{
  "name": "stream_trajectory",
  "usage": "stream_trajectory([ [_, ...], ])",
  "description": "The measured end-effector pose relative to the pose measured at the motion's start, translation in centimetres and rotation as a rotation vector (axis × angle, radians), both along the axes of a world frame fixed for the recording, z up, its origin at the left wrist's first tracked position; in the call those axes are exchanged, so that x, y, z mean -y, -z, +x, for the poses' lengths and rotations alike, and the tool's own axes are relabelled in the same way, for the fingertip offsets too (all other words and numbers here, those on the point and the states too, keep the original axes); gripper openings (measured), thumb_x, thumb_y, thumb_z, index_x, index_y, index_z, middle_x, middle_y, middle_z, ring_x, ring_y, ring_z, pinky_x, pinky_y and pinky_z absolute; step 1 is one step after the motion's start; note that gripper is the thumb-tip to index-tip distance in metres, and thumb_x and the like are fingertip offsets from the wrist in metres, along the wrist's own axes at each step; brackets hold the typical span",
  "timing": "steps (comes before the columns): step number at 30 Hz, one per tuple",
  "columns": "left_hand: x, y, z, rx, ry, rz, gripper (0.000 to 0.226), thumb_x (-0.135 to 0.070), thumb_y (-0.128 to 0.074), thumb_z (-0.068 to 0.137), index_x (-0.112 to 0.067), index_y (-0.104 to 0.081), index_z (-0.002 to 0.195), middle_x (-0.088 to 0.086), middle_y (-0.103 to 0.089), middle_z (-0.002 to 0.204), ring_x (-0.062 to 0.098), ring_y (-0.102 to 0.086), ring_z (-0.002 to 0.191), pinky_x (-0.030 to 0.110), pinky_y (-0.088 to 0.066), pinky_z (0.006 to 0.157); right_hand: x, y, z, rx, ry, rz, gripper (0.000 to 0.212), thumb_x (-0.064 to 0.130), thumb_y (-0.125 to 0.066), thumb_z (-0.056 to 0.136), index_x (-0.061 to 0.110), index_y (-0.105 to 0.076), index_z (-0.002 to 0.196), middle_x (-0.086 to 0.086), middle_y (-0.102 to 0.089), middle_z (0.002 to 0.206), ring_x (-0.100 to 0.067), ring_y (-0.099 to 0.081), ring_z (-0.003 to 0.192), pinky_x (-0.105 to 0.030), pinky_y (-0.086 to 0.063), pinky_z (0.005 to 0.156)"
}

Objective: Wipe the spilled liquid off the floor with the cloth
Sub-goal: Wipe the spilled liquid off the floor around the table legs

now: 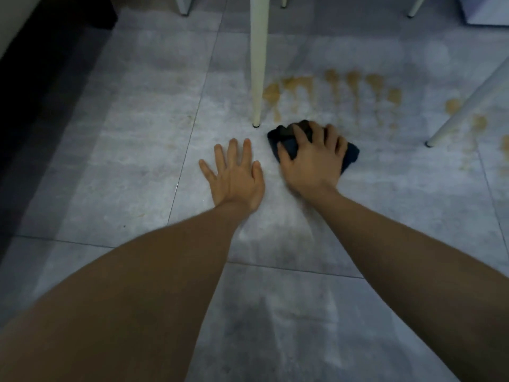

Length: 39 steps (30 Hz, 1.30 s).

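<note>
Dark blue crumpled cloth [352,158] on grey tiled floor [137,175] under right hand [312,161], fingers curled over it | left hand [234,175] flat, spread, just beside | cream tapered chair leg [259,64] | brown spilled liquid [352,86] beyond

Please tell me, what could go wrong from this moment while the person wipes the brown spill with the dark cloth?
1. The brown spill spreads wide, with patches far right, while the cloth is small and bunched; it may smear liquid rather than lift it.
2. The chair leg stands at the spill's left edge; the right hand could knock it, and liquid beside it may be missed.
3. The left hand presses flat on the floor; on a wet tile it might slip.
</note>
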State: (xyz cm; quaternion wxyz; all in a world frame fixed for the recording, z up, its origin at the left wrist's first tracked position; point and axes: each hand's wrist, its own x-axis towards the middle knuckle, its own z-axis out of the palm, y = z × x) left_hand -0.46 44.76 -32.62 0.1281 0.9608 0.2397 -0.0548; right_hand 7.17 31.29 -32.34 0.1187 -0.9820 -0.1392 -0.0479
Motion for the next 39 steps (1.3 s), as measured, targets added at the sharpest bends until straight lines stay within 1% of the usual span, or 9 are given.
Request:
stream_trajectory([
  [3,0.2,0.3,1.9,0.000,0.012,0.015,0.058,-0.042,-0.015,0.106,-0.032,-0.001,0.161,-0.004,0.002,0.171,0.029,0.012,0.155,0.064,0.011,0.119,1.0,0.3,-3.0,0.082,-0.095,0.016,0.055,0.063,-0.043,0.099,0.030,-0.059,0.140,-0.005,-0.051,0.152,-0.041,-0.040,0.141,-0.057,-0.029,0.115],
  [6,0.0,0.5,3.2,0.037,-0.002,0.036,0.056,-0.038,-0.014,0.107,-0.030,-0.004,0.162,-0.005,-0.001,0.171,0.029,0.010,0.156,0.063,0.008,0.120,3.7,0.5,-2.9,0.079,-0.055,0.029,0.054,0.065,-0.044,0.098,0.033,-0.059,0.139,-0.010,-0.048,0.152,-0.039,-0.041,0.140,-0.055,-0.030,0.116],
  [10,-0.1,0.2,6.1,0.050,-0.128,-0.031,0.057,-0.036,-0.015,0.106,-0.030,-0.005,0.161,-0.007,0.000,0.171,0.034,0.013,0.155,0.068,0.011,0.117,2.5,0.6,3.1,0.082,0.061,0.036,0.057,0.062,-0.044,0.098,0.027,-0.060,0.139,-0.015,-0.050,0.142,-0.040,-0.046,0.132,-0.054,-0.032,0.114],
  [17,-0.3,1.0,7.6,-0.004,-0.163,0.017,0.059,-0.043,-0.005,0.104,-0.032,0.012,0.159,-0.007,0.017,0.169,0.038,0.022,0.152,0.071,0.012,0.114,0.7,1.5,6.3,0.100,0.004,0.122,0.056,0.064,-0.053,0.095,0.026,-0.057,0.136,-0.003,-0.056,0.147,-0.036,-0.032,0.151,-0.054,-0.020,0.125],
  [23,-0.1,0.9,7.7,-0.011,-0.164,0.033,0.059,-0.044,-0.004,0.104,-0.033,0.017,0.158,-0.008,0.020,0.168,0.038,0.023,0.152,0.071,0.013,0.114,-4.1,0.5,15.7,0.059,0.226,0.097,0.061,0.064,-0.046,0.096,0.025,-0.061,0.140,-0.014,-0.043,0.157,-0.044,-0.029,0.148,-0.060,-0.015,0.123],
  [27,-0.2,0.9,7.7,0.009,-0.151,0.016,0.060,-0.043,-0.007,0.104,-0.032,0.014,0.159,-0.006,0.017,0.169,0.039,0.022,0.152,0.072,0.012,0.113,-8.7,0.7,16.0,0.044,-0.019,0.039,0.057,0.062,-0.044,0.096,0.026,-0.064,0.136,-0.013,-0.052,0.146,-0.040,-0.042,0.135,-0.057,-0.025,0.117],
  [30,-0.1,0.8,7.5,0.028,-0.136,0.009,0.060,-0.042,-0.009,0.104,-0.031,0.010,0.160,-0.005,0.014,0.170,0.040,0.021,0.152,0.073,0.009,0.113,-7.5,0.6,13.0,0.080,-0.192,0.054,0.059,0.064,-0.049,0.094,0.022,-0.066,0.132,-0.009,-0.057,0.143,-0.038,-0.046,0.134,-0.056,-0.025,0.117],
  [34,-0.2,1.0,7.6,0.016,-0.132,-0.007,0.060,-0.043,-0.006,0.104,-0.029,0.010,0.160,-0.004,0.014,0.170,0.041,0.020,0.152,0.075,0.008,0.112,-3.9,0.8,10.1,0.039,-0.146,0.050,0.064,0.057,-0.049,0.091,0.024,-0.058,0.145,-0.009,-0.048,0.156,-0.038,-0.034,0.147,-0.057,-0.010,0.126],
  [39,-0.1,0.9,7.6,0.004,-0.135,0.024,0.061,-0.043,-0.006,0.104,-0.026,0.009,0.161,-0.002,0.011,0.170,0.042,0.016,0.153,0.075,0.004,0.113,-2.1,0.7,9.3,0.032,-0.158,0.021,0.065,0.053,-0.046,0.091,0.022,-0.053,0.148,-0.014,-0.045,0.157,-0.042,-0.033,0.148,-0.060,-0.012,0.125],
])
